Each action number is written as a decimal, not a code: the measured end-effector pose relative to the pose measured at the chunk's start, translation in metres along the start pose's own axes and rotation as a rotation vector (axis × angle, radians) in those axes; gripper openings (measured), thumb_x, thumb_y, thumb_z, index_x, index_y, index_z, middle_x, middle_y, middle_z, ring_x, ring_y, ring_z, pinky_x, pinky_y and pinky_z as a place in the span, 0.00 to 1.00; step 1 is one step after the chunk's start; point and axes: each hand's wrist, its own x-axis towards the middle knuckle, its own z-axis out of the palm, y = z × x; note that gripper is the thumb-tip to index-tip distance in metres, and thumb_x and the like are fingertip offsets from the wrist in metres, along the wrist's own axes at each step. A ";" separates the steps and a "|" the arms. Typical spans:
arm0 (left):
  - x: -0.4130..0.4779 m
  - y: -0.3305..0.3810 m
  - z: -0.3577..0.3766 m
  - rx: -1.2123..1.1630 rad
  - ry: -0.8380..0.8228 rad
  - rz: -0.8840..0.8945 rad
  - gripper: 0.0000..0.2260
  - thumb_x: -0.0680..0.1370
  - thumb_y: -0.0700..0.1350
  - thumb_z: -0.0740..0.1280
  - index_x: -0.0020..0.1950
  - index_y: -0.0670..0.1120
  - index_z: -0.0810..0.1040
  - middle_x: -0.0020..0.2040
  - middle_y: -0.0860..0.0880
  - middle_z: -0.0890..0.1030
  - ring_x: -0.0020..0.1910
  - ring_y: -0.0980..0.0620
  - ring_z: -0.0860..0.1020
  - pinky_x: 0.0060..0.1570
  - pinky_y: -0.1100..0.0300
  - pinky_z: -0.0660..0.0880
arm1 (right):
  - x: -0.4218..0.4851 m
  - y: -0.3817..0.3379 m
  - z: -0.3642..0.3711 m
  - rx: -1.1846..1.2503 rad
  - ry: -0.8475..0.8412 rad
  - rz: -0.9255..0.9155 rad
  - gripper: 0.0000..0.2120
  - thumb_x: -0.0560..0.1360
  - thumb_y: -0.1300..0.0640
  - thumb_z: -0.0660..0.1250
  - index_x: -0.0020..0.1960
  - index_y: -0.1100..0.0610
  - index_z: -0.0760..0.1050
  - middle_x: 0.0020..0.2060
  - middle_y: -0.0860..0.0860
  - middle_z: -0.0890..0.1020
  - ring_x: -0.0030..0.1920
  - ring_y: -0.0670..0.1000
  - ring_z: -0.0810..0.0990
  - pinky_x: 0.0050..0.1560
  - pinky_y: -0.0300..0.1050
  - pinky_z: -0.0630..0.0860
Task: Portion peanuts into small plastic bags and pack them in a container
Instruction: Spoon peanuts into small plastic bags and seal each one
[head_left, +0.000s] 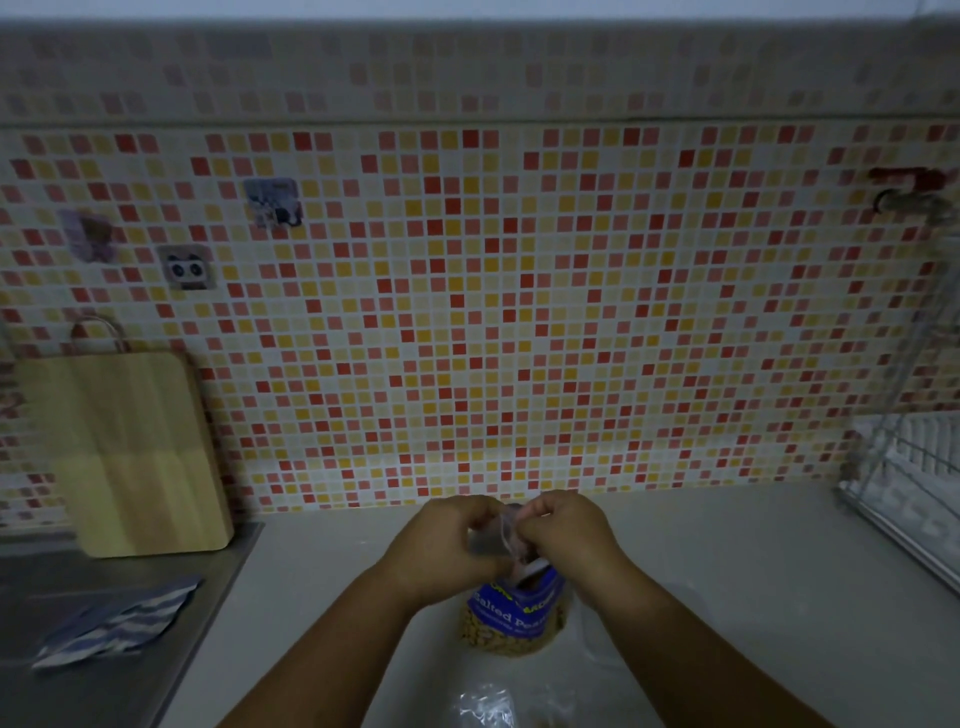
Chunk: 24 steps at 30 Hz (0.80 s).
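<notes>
A bag of salted peanuts (511, 621) with a blue label stands upright on the pale counter (727, 561), peanuts showing through its clear lower part. My left hand (441, 545) and my right hand (563, 530) are close together just above it, and both pinch the bag's clear top edge. A crumpled clear plastic bag (485, 701) lies on the counter nearer me, between my forearms. Another clear plastic piece (597, 644) lies right of the peanut bag, partly under my right arm.
A wooden cutting board (130, 452) leans against the tiled wall at left. A blue-and-white striped cloth (114, 623) lies on the steel sink drainer (78, 686). A wire dish rack (914, 483) stands at the right edge, below a tap (906, 197).
</notes>
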 end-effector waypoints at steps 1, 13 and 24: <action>0.000 -0.002 0.000 -0.010 0.018 0.002 0.19 0.63 0.52 0.75 0.53 0.56 0.80 0.49 0.57 0.82 0.50 0.60 0.78 0.50 0.58 0.78 | 0.002 0.002 0.000 -0.013 0.009 -0.015 0.08 0.70 0.63 0.67 0.36 0.51 0.76 0.39 0.52 0.82 0.42 0.51 0.81 0.40 0.41 0.78; -0.003 -0.013 -0.003 -0.138 0.062 -0.095 0.19 0.66 0.44 0.77 0.54 0.55 0.77 0.49 0.58 0.79 0.51 0.59 0.77 0.48 0.68 0.75 | 0.018 0.020 0.009 -1.326 -0.041 -0.237 0.19 0.76 0.51 0.65 0.65 0.58 0.72 0.61 0.55 0.74 0.64 0.56 0.67 0.63 0.48 0.66; 0.001 -0.020 -0.002 -0.141 0.079 -0.170 0.21 0.68 0.45 0.76 0.60 0.49 0.78 0.47 0.54 0.79 0.45 0.63 0.75 0.38 0.78 0.70 | 0.022 0.019 0.020 -1.067 -0.001 -0.283 0.15 0.77 0.58 0.62 0.62 0.60 0.73 0.58 0.57 0.75 0.58 0.56 0.75 0.57 0.45 0.72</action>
